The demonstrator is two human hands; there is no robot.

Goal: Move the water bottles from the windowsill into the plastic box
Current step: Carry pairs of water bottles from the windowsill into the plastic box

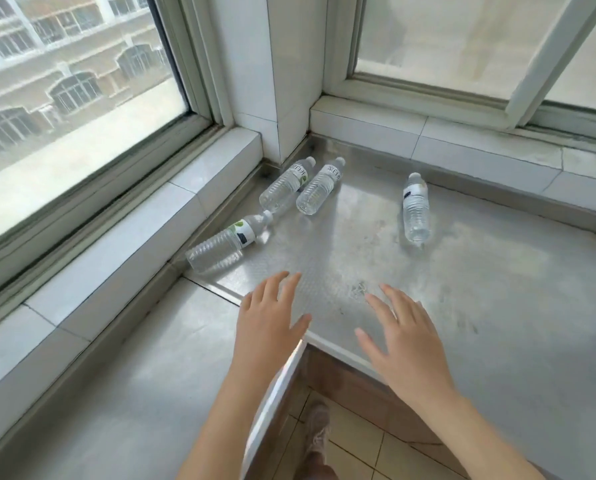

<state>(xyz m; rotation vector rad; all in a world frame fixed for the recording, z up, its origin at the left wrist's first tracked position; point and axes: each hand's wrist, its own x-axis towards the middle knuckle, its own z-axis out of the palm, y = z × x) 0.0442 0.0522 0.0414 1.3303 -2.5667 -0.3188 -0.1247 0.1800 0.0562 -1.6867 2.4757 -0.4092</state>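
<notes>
Steel windowsill point(463, 306) carries four water bottles lying flat: a pair point(298, 187) at 12 o'clock, one point(220, 245) at 10, one point(416, 207) at 1. Left hand point(270, 317) and right hand point(405, 341) hover splayed, empty. Plastic box unseen. Step: first reach; next needs a wrap-around grasp.

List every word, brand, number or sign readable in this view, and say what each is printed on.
None can be read with certainty.
Left bottle of the pair: white label with dark characters, too blurred to read.
Right bottle of the pair: the same kind of label, characters blurred.
Bottle near the left sill: label with a green mark and a dark patch, no legible text.
Lone bottle on the right: white label with a dark patch, unreadable.
</notes>
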